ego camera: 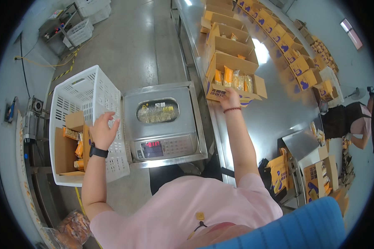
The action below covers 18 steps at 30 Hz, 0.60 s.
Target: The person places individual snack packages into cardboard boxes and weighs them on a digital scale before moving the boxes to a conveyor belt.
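My right hand (pixel 230 99) has its fingers on the near wall of an open cardboard box (pixel 218 91), which stands on a steel table (pixel 268 124). Wrapped snack packs (pixel 228 76) in orange and clear film stand inside that box. My left hand (pixel 104 130), fingers spread, hovers by the right side of a white plastic crate (pixel 95 93) and holds nothing. Inside the crate lies another open cardboard box (pixel 62 152) with a few wrapped packs. Between my hands is an electronic bench scale (pixel 160 124) with a lit red display and a bare steel pan.
More open boxes (pixel 232 43) line the table's near edge, with a curved row of boxes (pixel 286 46) beyond. A person (pixel 355 119) stands at the far right. White crates (pixel 79 32) sit upper left; a filled plastic bag (pixel 73 230) lies lower left.
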Available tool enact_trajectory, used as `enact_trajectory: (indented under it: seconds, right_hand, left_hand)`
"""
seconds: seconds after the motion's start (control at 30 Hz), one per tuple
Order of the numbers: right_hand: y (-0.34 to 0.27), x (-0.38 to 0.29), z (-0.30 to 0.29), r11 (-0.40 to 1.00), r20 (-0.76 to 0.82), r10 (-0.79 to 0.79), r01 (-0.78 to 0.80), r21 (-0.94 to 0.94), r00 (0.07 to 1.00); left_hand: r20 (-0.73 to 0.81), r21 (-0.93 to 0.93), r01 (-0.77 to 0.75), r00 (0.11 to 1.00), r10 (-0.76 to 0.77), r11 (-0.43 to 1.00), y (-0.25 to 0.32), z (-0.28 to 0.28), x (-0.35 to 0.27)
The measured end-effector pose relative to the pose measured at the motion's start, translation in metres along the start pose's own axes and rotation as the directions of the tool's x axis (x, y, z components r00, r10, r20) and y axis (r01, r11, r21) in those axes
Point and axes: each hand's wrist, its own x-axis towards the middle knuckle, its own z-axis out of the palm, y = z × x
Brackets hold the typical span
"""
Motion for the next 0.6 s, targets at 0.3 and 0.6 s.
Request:
enact_trajectory:
  seconds: [0.3,0.6]
  right_hand:
    - [-0.025,0.106,-0.030,0.807,0.321,-0.122,0.282,-0.520,0.939]
    - [-0.086,-0.021,-0.160,-0.359,0.439,-0.037,0.398,-0.844,0.898]
  left_hand:
    - [0.043,0.084,0.015,0.999,-0.019,0.996,0.007,-0.007,0.007]
    - [0.066,0.038,-0.033,0.997,0.031,0.999,-0.009,0.004,0.004]
